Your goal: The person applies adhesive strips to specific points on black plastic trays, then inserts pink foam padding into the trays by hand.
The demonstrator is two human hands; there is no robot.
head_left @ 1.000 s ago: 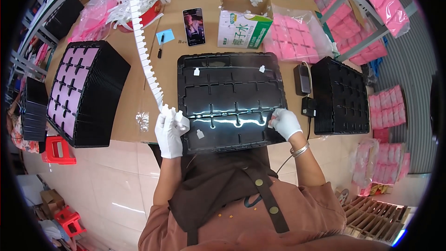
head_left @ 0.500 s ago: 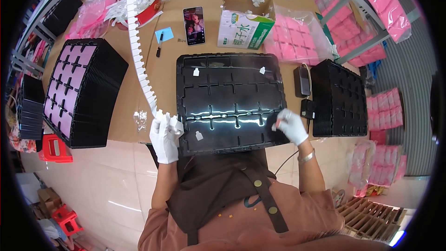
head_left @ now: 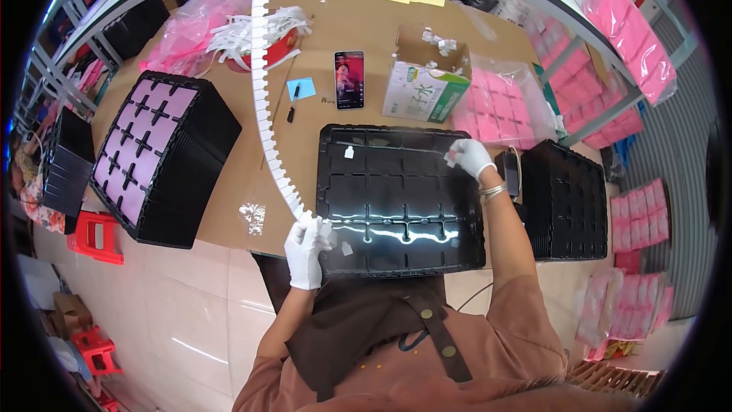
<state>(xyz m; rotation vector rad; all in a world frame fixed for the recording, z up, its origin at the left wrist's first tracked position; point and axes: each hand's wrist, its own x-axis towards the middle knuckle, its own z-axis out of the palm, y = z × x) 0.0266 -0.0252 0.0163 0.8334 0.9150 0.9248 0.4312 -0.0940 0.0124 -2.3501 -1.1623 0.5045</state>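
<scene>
Both my hands wear white gloves. My left hand (head_left: 304, 258) is closed at the near left corner of a black plastic tray (head_left: 396, 183), gripping the lower end of a long white notched strip (head_left: 264, 107). That strip runs up past the far edge of the table. A short curled piece of it shows by the fingers. Over the tray's far right corner, my right hand (head_left: 474, 159) pinches a small white tag at its bare-looking fingertips; whether the tag touches the tray I cannot tell. Other small tags lie at the tray's far left (head_left: 349, 152), near left (head_left: 347, 249) and near right (head_left: 455, 243).
Stacks of black trays stand left (head_left: 183, 160) and right (head_left: 568, 198). Beyond the tray are a phone (head_left: 350, 80), an open carton (head_left: 427, 91), a pen (head_left: 292, 104) on blue paper and bagged pink pieces (head_left: 496, 107). White strip scraps (head_left: 259, 34) fill a red container. A shelf edge crosses the top.
My right hand has moved from the tray's near right to its far right corner. A tag now lies at the near right. My left hand still grips the strip; the whole view has shifted.
</scene>
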